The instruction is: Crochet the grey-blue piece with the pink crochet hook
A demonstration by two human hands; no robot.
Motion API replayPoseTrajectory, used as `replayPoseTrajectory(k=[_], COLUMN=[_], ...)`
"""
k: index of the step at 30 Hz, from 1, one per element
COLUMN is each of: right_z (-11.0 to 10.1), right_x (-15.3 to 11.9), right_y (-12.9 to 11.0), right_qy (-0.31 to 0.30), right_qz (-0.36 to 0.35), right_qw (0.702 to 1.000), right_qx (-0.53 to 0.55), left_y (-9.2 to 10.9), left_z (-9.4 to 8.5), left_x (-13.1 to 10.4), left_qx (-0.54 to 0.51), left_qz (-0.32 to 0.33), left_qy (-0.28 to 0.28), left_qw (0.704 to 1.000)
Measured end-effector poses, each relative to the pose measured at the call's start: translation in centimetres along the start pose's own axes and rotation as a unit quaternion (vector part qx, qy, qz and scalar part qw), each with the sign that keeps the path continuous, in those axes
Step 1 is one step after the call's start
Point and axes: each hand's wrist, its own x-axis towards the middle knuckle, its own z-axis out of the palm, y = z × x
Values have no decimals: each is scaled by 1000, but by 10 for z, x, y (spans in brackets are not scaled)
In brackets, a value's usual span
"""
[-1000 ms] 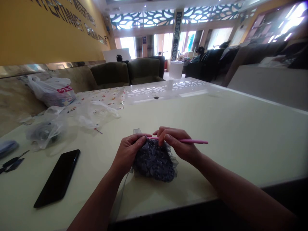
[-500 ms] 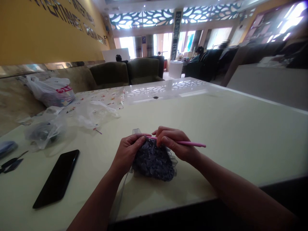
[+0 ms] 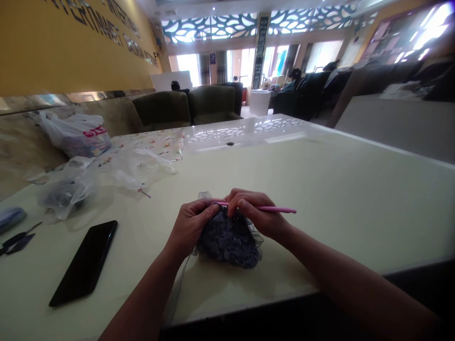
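Note:
A dark blue-grey crocheted piece (image 3: 229, 239) with sheer ribbon along its edges hangs between my hands, just above the near part of the table. My left hand (image 3: 192, 222) pinches its upper left edge between thumb and fingers. In my right hand (image 3: 258, 210) is a pink crochet hook (image 3: 277, 209), its handle pointing right and its tip side reaching to my left thumb. The tip itself is hidden at the fabric. A thin ribbon strand runs down from the piece beside my left wrist.
On the pale table (image 3: 320, 189), a black phone (image 3: 85, 263) lies at left, near dark scissors (image 3: 17, 240). Clear plastic bags (image 3: 67, 194) and a white carrier bag (image 3: 81, 135) are farther back. Dark chairs (image 3: 213, 102) stand beyond.
My right hand and the pink hook have moved slightly left, closer to my left hand. The piece has shifted a little to the right at its top edge.

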Motion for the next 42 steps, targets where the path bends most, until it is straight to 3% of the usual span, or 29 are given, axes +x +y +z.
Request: replayPoseTrajectory(k=[7, 12, 15, 20, 24, 28, 33, 35, 37, 42], right_z=[4, 3, 2, -2, -4, 2, 11, 12, 13, 16], right_x=[-1, -1, -2, -1, 2, -1, -10, -12, -13, -13], right_y=[2, 9, 12, 12, 11, 8, 4, 4, 5, 8], right_qy=[-28, 34, 62, 26, 27, 61, 70, 80, 92, 77], right_qz=[-88, -122, -93, -57, -94, -151, -20, 7, 16, 46], right_qw=[982, 955, 940, 942, 924, 931, 968, 972, 975, 983], right_qx=[-166, -267, -323, -329, -370, -326, -241, -219, -204, -162], left_y=[-4, -2, -2, -3, -2, 2, 2, 0, -1, 2], left_z=[0, 5, 7, 5, 4, 4, 7, 8, 7, 3], left_x=[1, -2, -4, -4, -6, -7, -6, -5, -3, 1], left_qx=[-77, -131, -134, -114, -92, -87, -108, -137, -151, -97], left_qz=[-20, -42, -38, -23, -27, -35, -38, -28, -11, 10], left_qy=[30, 11, -10, -23, -34, -37, -40, -22, 31, 146], left_qw=[996, 990, 990, 993, 995, 995, 993, 990, 988, 984])
